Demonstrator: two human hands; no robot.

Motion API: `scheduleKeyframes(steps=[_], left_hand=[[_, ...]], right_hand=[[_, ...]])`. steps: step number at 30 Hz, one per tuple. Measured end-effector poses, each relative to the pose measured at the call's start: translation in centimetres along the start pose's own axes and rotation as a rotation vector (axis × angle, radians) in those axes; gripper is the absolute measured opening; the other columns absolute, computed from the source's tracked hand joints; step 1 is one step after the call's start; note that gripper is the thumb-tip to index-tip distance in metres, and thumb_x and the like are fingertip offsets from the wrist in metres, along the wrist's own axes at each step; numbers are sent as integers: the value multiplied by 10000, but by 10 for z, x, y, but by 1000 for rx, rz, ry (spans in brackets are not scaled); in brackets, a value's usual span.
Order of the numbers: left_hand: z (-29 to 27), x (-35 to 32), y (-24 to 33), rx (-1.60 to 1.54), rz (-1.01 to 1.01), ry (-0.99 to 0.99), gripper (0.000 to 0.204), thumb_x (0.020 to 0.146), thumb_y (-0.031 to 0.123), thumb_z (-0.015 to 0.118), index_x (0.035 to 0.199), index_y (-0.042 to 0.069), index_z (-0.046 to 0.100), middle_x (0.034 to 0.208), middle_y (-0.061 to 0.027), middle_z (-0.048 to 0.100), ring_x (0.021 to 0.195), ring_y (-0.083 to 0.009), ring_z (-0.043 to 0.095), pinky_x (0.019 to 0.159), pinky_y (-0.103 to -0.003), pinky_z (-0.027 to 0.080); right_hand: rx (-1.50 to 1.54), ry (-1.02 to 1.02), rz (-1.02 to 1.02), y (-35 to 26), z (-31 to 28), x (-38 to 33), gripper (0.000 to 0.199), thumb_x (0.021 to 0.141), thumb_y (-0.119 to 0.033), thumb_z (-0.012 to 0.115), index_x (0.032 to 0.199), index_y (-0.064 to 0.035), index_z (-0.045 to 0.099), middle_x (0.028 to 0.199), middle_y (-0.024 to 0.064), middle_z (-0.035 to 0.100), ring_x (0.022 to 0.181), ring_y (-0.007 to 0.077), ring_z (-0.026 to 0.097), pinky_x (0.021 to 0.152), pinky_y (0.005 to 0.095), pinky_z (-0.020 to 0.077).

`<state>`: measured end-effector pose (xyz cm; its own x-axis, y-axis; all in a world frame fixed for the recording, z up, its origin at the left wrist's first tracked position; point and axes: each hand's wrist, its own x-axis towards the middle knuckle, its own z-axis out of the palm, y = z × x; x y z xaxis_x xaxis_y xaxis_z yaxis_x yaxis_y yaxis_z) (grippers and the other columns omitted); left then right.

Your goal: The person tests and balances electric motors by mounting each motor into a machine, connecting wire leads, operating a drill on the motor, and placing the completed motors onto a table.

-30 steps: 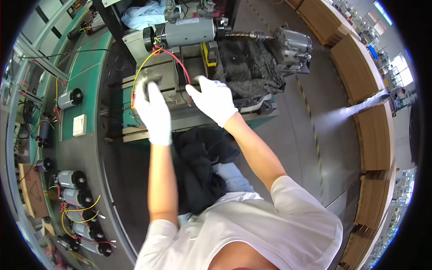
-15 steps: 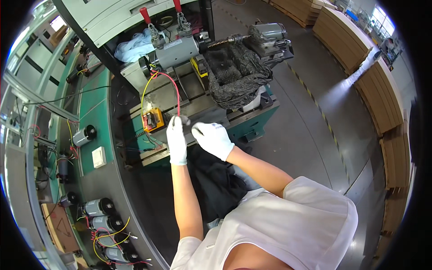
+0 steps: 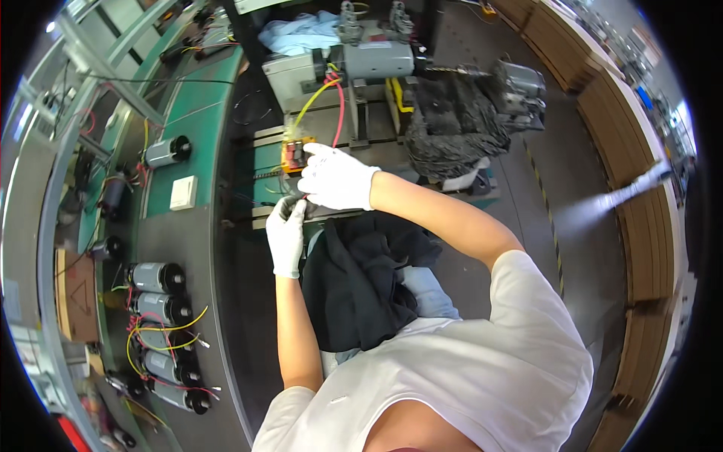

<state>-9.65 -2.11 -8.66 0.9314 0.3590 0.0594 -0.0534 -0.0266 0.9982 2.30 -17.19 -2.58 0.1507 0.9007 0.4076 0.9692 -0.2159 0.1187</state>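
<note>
Two gloved hands — left hand (image 3: pixel 287 235), right hand (image 3: pixel 334 177) — at one orange switch box (image 3: pixel 295 153).

Grey cylindrical motor (image 3: pixel 374 60) sits at the far end of the green metal tabletop (image 3: pixel 265 162), clamped on its fixture. Yellow and red wires (image 3: pixel 325 94) run from the motor toward the person, down to the small orange connector block (image 3: pixel 294 154). Right hand (image 3: pixel 334 178) rests just beside and right of that block, touching it. Left hand (image 3: pixel 287 235) lies nearer the person, at the tabletop's front edge, just below the right hand. Dark crumpled rag (image 3: pixel 452 128) lies right of the motor. Black folded cloth (image 3: pixel 369 282) lies on the person's lap, before the tabletop. Row of grey cylindrical motors with wires (image 3: pixel 162 324) lies on the curved green conveyor (image 3: pixel 196 113) well to the left.
</note>
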Motion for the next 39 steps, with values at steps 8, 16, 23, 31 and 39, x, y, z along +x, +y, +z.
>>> scheduleKeyframes(steps=[8, 16, 23, 31, 39], left_hand=[[-16, 17, 21, -910, -5, 45, 365, 1025, 351, 663, 1261, 75, 619, 999, 3, 648, 927, -115, 611, 936, -326, 514], [12, 15, 66, -968, 102, -82, 371, 1078, 289, 582, 1295, -12, 603, 830, 29, 485, 730, -74, 466, 637, -264, 437], [4, 6, 87, -339, 148, -68, 374, 1058, 260, 605, 1260, -50, 657, 760, 44, 502, 655, -30, 379, 573, -220, 302], [23, 7, 85, -491, 197, -59, 352, 1065, 284, 594, 1218, -27, 659, 750, 49, 470, 613, -30, 361, 543, -206, 274], [20, 6, 81, -522, 170, -95, 490, 1118, 337, 486, 1432, -38, 520, 705, 47, 412, 597, -36, 339, 540, -223, 294]], right_hand=[[603, -24, 393, -7, -47, 25, 264, 928, -310, 670, 1023, -81, 760, 1026, 114, 738, 1119, 374, 637, 1031, 439, 481], [401, 374, 313, -14, -41, 14, 185, 899, -231, 721, 995, -89, 791, 989, 133, 741, 1080, 360, 666, 1057, 462, 482], [700, 137, 411, 0, -67, 12, 218, 943, -208, 664, 923, -8, 748, 828, 128, 676, 664, 221, 634, 1000, 398, 507], [683, 370, 357, -7, -65, 14, 195, 914, -166, 721, 961, 22, 700, 839, 99, 602, 668, 208, 604, 600, 352, 476], [762, 254, 503, -4, -76, 11, 173, 904, -146, 726, 981, 8, 733, 881, 77, 654, 790, 218, 685, 735, 336, 541]])
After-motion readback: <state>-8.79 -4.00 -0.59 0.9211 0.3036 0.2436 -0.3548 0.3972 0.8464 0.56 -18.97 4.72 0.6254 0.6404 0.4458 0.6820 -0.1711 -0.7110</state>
